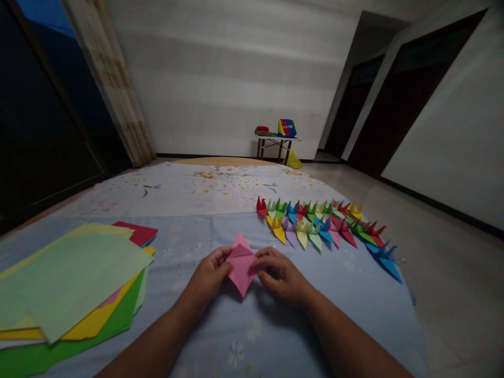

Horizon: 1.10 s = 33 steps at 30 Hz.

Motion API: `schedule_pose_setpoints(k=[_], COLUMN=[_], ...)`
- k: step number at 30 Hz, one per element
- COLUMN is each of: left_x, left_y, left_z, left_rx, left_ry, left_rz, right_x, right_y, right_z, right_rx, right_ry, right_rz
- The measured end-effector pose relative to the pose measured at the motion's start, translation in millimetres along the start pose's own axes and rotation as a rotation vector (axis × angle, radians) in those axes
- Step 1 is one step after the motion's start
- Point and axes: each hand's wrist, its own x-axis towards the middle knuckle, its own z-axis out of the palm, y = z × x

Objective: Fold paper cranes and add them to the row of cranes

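Note:
A pink sheet of origami paper (242, 268), folded into a diamond with a smaller flap at its top, is held just above the blue cloth in front of me. My left hand (212, 270) pinches its left edge between thumb and fingers. On the opposite side, my right hand (279, 273) has its curled fingertips on the right edge. The lower point of the diamond faces me. Beyond my right hand stand rows of folded paper cranes (301, 231) in many colours.
A stack of coloured paper sheets (86, 283) lies at the left. The round table wears a flowered tablecloth (189, 184). A blue crane (384, 257) sits near the right edge. A small stand (275, 139) with a colourful box (287, 128) is by the far wall.

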Motion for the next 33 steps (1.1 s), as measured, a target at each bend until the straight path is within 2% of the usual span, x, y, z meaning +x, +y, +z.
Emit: schedule_pose_setpoints(k=[4, 10, 21, 24, 28, 33], left_x=[2, 1, 0, 0, 0, -2], left_y=[-3, -2, 1, 1, 1, 1], left_z=[-1.9, 0.0, 2.0, 2.2, 3.0, 3.6], left_rx=[-0.011, -0.003, 0.096, 0.166, 0.263, 0.189], left_ry=[0.002, -0.008, 0.016, 0.043, 0.059, -0.025], left_rz=[-0.011, -0.012, 0.000, 0.021, 0.062, 0.095], right_x=[-1, 0, 0, -2, -2, 1], right_y=[1, 7, -3, -2, 0, -2], right_z=[-1, 0, 1, 3, 5, 5], right_rx=[-0.064, -0.143, -0.326, -0.320, -0.274, -0.183], right_ry=[-0.039, 0.020, 0.134, 0.140, 0.170, 0.238], right_rz=[-0.030, -0.059, -0.110, -0.073, 0.054, 0.107])
